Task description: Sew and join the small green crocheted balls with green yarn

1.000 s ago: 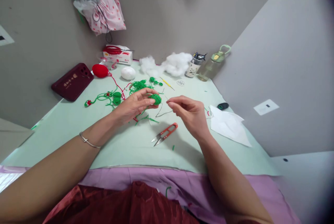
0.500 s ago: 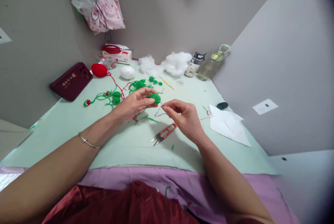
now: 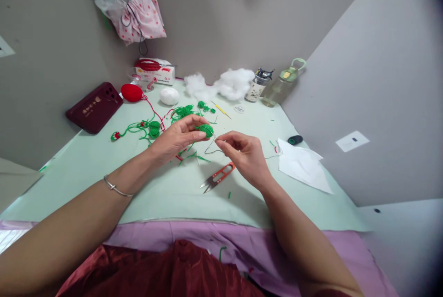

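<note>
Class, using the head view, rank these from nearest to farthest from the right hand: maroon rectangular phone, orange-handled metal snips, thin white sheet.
From the right hand:
1. Orange-handled metal snips: lower left, partly hidden by it.
2. Thin white sheet: to its right.
3. Maroon rectangular phone: well off to its left.

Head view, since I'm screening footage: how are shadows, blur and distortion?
Head view: soft shadow on the table around the scissors and right hand; right edge darkened; forearms stretched, apparently by a wide lens; thread thin and faint.
</note>
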The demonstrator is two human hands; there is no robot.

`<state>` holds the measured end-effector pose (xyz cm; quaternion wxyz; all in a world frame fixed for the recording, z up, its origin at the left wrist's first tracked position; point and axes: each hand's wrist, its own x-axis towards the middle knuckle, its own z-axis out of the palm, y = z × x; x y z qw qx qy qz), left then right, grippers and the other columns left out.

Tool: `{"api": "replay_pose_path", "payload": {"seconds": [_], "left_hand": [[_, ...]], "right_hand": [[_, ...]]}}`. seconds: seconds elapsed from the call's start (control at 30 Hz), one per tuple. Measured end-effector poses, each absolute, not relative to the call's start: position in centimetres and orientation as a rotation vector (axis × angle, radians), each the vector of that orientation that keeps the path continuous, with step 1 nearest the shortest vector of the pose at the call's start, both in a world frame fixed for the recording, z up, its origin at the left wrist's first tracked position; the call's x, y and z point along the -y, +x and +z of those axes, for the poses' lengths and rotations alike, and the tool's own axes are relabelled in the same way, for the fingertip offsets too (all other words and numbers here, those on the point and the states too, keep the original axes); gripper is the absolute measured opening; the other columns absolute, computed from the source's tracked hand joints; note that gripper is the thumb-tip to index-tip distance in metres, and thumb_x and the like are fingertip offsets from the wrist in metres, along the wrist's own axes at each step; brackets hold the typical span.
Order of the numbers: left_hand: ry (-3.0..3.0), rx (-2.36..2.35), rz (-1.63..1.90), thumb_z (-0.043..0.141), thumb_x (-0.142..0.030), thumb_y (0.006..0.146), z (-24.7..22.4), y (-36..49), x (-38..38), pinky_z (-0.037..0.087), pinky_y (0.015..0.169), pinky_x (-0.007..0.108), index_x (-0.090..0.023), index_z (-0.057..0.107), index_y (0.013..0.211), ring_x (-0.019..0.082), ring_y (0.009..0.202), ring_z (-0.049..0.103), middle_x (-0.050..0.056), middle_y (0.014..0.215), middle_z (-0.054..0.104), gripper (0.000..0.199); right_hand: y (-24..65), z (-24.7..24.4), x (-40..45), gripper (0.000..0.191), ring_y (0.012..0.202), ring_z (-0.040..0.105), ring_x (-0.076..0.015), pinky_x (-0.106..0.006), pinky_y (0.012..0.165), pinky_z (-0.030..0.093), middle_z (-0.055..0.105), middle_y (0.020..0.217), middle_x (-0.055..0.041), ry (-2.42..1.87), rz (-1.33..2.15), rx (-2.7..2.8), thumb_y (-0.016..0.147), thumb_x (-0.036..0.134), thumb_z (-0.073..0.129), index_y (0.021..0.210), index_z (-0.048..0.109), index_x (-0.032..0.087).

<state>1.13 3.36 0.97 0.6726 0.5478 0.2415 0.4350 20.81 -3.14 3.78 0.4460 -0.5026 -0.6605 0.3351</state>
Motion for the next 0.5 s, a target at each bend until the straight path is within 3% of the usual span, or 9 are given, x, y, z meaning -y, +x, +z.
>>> {"api": "replay_pose_path", "payload": {"seconds": [0.27,0.5], "left_hand": [[1.277,-0.602,0.98,0.081,-0.027,0.076,1.27,1.21,-3.07,0.05,0.091,0.031,-0.023,0.07,0.1,0.016,0.095,0.063,0.001,0.102,0.066,0.027],[1.247,-0.583,0.956,0.082,-0.03,0.075,0.91,1.25,-3.07,0.052,0.079,0.032,-0.023,0.069,0.099,0.02,0.093,0.066,0.002,0.096,0.07,0.028]], "right_hand": [[20.68,3.62,3.1,0.018,0.053,0.035,-0.0087,-0.025,0.05,0.027,0.044,0.056,0.0048,-1.276,0.817,1.654,0.086,0.032,0.066,0.082,0.071,0.015],[20.51,2.98,2.83,0.017,0.055,0.042,-0.01,-0.025,0.052,0.033,0.05,0.06,0.0031,-1.221,0.794,1.65,0.087,0.033,0.065,0.084,0.07,0.017]]}}
